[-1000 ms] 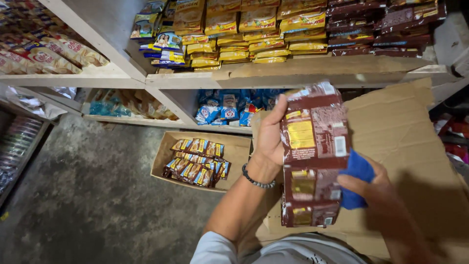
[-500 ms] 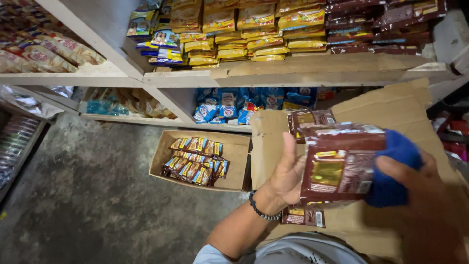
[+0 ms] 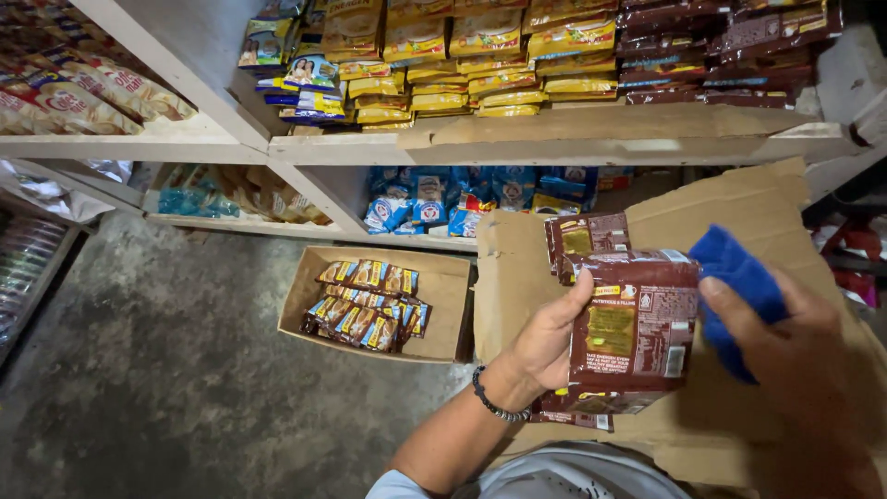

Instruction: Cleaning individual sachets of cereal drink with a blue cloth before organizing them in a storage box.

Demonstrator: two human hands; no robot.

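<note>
The left hand (image 3: 545, 346) has its fingers closed round the left edge of a dark brown packet (image 3: 631, 328), thumb across the front, holding it upright in front of a large flattened cardboard box (image 3: 739, 231). The right hand (image 3: 795, 360) presses a folded blue cloth (image 3: 739, 286) against the packet's right edge, its fingers curled over the cloth; how tightly they grip it cannot be told, since the hand's back hides the palm. More brown packets sit behind and just below the held one, one of them (image 3: 584, 238) leaning against the cardboard box and another's edge showing under the left wrist. To the left of the cardboard box, on the concrete floor (image 3: 166, 370), an open carton (image 3: 443, 277) holds a row of small brown and yellow sachets (image 3: 365, 305). Above the cardboard box runs a shelf (image 3: 573, 143) stacked with yellow and brown packs. The likeliest trouble, as I judge it: the packet is held by one edge only, so a firm wipe could push it out of the left hand and down onto the loose packets, or knock the leaning one over.
</note>
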